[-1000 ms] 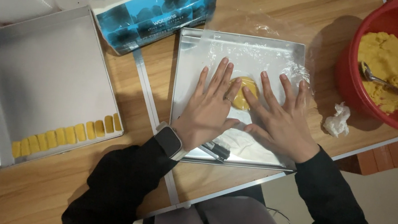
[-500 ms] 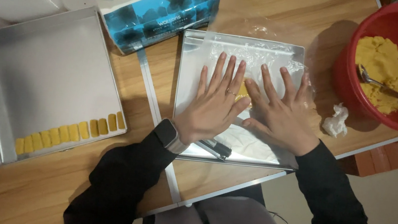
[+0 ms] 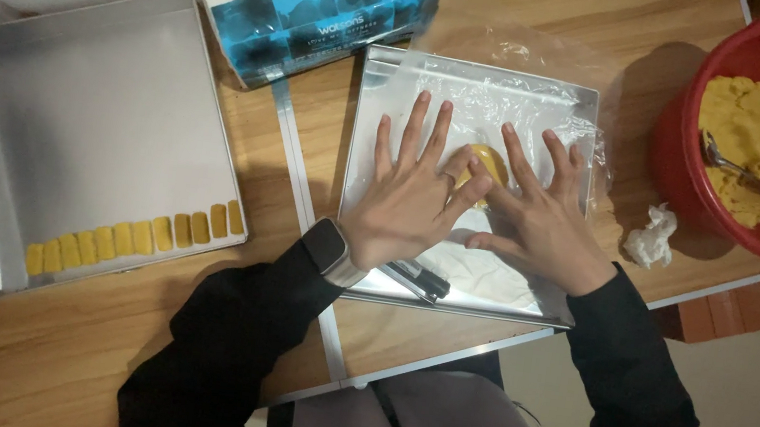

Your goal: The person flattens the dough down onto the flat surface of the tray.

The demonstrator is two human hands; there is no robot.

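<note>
Left hand (image 3: 411, 198): flat, fingers spread, palm down on plastic film (image 3: 509, 104), index side touching dough lump (image 3: 486, 164)
Right hand (image 3: 543, 219): flat, fingers spread, pressing on film just right of lump
Dough lump: yellow, small, between both hands, upper middle of square metal tray (image 3: 377, 78)
Black tool (image 3: 415, 279): on tray near front rim, by left wrist
Watch (image 3: 332, 251): left wrist
Left tray (image 3: 82, 42): row of yellow cut pieces (image 3: 136, 237) along front edge
Tissue box (image 3: 328, 9): blue, between trays, behind
Red bowl (image 3: 686, 164): far right, yellow dough plus spoon (image 3: 743, 171)
Crumpled tissue (image 3: 652, 237): between tray and bowl
Table (image 3: 92, 352): wood

Yellow dough (image 3: 488, 162), red bowl (image 3: 672, 153), blue flowered tissue box (image 3: 327, 14)
</note>
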